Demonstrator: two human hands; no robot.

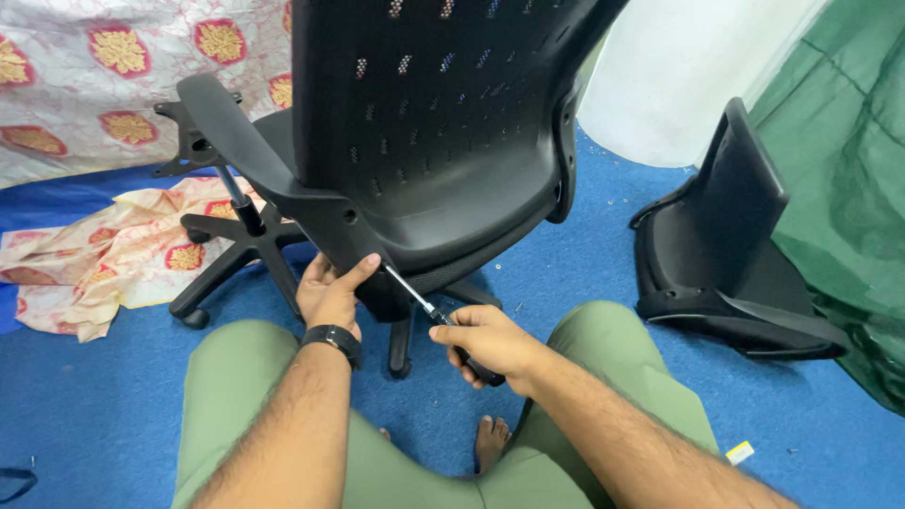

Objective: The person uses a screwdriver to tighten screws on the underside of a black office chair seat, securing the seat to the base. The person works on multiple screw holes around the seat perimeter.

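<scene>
Right hand [490, 341] is wrapped tight around the black handle of a screwdriver [443, 319], fingers closed on it, with the metal shaft angling up and left into the underside of the office chair [424, 141]. The tip disappears right at the bracket under the seat back, so I can't tell exactly what it's seated in. Left hand [330, 292] is pressed against that same bracket just left of the shaft, fingers loosely together and the forefinger laid along the edge, bracing rather than gripping. It's got a black wristband [335, 341] on.

The chair stands upright on its star base [240, 254], back panel facing the camera and filling most of the top of the view. One armrest [222, 118] sticks out to the left, and the gas column shows beneath it. Both knees in green trousers [245, 377] sit on either side of the hands, so the working gap between legs and chair is pretty tight. A bare foot [490, 441] is tucked in between.

More room off to the sides: blue carpet [85, 396] is open on the left in front of a crumpled patterned cloth [113, 250]. On the right, a second black seat shell [726, 245] lies well apart from the chair, close against a green tarp [848, 170].
</scene>
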